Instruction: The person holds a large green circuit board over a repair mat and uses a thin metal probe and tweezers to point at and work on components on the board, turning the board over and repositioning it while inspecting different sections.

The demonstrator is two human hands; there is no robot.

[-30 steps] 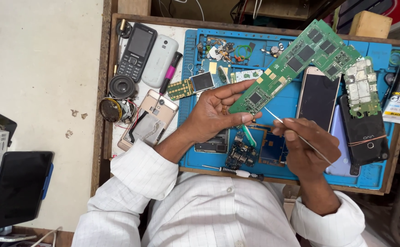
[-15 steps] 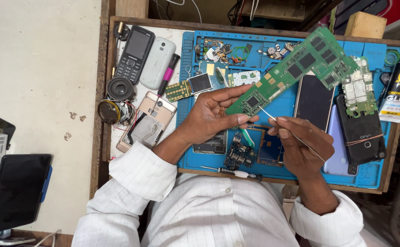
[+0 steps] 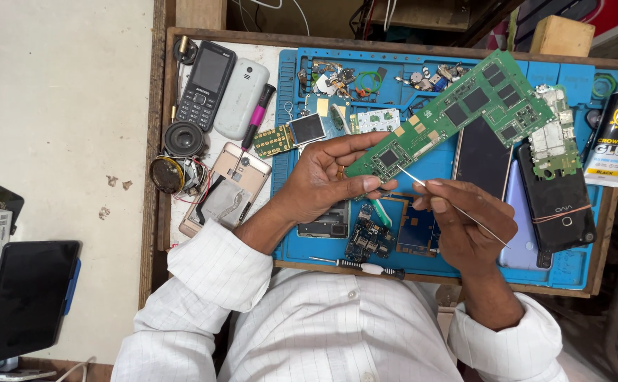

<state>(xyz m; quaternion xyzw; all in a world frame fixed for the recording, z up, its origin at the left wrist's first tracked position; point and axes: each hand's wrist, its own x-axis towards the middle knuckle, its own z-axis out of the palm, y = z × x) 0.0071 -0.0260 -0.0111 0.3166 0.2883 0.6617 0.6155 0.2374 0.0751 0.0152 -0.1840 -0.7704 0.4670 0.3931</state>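
My left hand [image 3: 326,177] pinches the near end of a long green circuit board [image 3: 457,113] and holds it slanted above the blue work mat [image 3: 436,262]. My right hand [image 3: 468,223] grips thin metal tweezers [image 3: 457,206], whose tip touches the board's near end beside a square chip. Both white sleeves show at the bottom of the view.
On the mat lie small circuit boards [image 3: 369,237], a phone screen [image 3: 482,155], a dark phone [image 3: 560,205] and a screwdriver [image 3: 358,267]. To the left sit a keypad phone [image 3: 206,85], a white back cover [image 3: 241,88], a gold phone shell [image 3: 227,187] and a round speaker [image 3: 183,138]. A glue tube [image 3: 613,138] stands right.
The green board and both hands have shifted slightly; the tweezer tip has moved in against the board's near end.
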